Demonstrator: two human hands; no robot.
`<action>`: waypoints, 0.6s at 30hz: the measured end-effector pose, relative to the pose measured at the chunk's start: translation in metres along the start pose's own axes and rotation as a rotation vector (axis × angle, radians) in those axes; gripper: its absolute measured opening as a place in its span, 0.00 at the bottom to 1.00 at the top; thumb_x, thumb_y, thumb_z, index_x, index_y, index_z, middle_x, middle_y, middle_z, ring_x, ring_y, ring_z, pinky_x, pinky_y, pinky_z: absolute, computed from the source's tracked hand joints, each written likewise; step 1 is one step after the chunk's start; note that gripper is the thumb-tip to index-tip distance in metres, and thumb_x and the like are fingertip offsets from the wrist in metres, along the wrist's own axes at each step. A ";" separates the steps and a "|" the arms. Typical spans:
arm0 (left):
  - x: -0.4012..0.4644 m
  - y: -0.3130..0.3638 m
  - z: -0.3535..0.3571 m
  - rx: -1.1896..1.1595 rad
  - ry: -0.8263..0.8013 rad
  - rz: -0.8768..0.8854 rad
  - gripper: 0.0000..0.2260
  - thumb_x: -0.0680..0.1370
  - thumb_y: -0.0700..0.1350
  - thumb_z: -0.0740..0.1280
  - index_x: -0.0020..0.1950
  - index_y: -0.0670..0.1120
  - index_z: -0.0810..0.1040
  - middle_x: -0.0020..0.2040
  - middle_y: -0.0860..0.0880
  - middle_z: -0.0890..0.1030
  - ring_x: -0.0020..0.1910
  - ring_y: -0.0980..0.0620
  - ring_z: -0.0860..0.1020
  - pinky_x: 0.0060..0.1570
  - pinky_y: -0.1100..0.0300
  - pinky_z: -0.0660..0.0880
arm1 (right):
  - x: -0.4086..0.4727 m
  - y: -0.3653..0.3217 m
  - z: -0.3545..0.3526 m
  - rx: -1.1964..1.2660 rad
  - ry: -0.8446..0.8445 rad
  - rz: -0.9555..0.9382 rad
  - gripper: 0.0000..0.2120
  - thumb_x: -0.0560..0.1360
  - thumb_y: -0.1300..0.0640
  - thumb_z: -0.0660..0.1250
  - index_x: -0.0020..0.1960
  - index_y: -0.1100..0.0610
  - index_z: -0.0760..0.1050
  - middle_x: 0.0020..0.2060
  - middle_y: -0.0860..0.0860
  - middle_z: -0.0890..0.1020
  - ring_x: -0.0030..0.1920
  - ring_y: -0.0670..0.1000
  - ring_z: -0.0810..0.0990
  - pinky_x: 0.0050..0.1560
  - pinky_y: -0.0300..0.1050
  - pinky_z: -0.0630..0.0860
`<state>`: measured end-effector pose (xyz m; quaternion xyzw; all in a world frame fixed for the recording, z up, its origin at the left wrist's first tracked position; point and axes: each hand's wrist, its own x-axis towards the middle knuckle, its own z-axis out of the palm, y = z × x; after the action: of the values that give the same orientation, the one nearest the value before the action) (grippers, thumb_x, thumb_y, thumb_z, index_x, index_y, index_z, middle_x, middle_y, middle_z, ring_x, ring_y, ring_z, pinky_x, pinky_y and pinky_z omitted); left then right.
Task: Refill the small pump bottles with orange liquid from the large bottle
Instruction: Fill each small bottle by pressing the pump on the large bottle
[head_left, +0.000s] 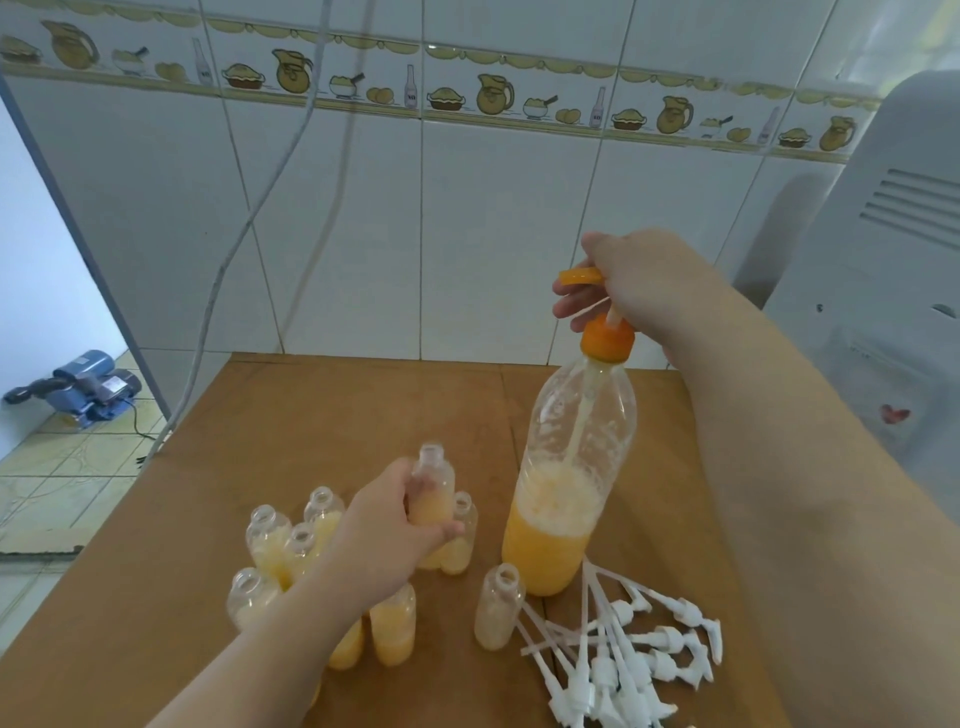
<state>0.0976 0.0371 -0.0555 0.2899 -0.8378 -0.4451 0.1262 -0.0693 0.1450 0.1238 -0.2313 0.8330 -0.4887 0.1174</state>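
Observation:
The large clear bottle (563, 514) stands upright on the wooden table (322, 415), orange liquid filling its lower part. An orange pump (608, 338) sits in its neck, and my right hand (623, 283) grips the raised orange pump head. My left hand (400, 519) holds a small open bottle (434, 486) partly filled with orange liquid, just left of the large bottle. Several more small open bottles (270, 540) with orange liquid stand clustered around and under my left arm. One nearly empty small bottle (498, 605) stands at the foot of the large bottle.
A heap of white pump tops (623, 660) with long tubes lies on the table at front right. A white appliance (883, 312) stands at the right. The tiled wall (493, 234) backs the table; cables (234, 249) hang at left. A blue pump motor (83, 387) sits on the floor.

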 end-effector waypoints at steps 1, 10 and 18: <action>0.000 -0.003 0.003 0.023 -0.005 -0.001 0.15 0.69 0.51 0.75 0.46 0.53 0.70 0.49 0.55 0.77 0.47 0.57 0.77 0.44 0.62 0.75 | 0.000 0.000 0.000 -0.002 0.000 -0.001 0.18 0.81 0.53 0.52 0.58 0.64 0.74 0.35 0.51 0.82 0.22 0.42 0.78 0.16 0.28 0.65; -0.006 0.000 0.020 0.333 -0.078 0.051 0.17 0.69 0.51 0.74 0.48 0.49 0.69 0.40 0.55 0.69 0.39 0.58 0.70 0.38 0.67 0.68 | -0.003 -0.002 0.000 -0.011 0.002 -0.004 0.17 0.81 0.53 0.52 0.59 0.63 0.73 0.37 0.50 0.81 0.28 0.44 0.78 0.19 0.29 0.68; -0.007 0.009 0.028 0.685 -0.197 -0.039 0.20 0.73 0.52 0.71 0.60 0.50 0.68 0.53 0.53 0.73 0.53 0.49 0.74 0.54 0.56 0.73 | -0.004 -0.004 0.000 -0.002 -0.014 -0.021 0.16 0.81 0.56 0.52 0.58 0.65 0.74 0.43 0.56 0.83 0.33 0.48 0.81 0.28 0.33 0.75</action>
<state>0.0868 0.0638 -0.0640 0.2869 -0.9409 -0.1667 -0.0683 -0.0646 0.1456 0.1270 -0.2436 0.8301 -0.4875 0.1180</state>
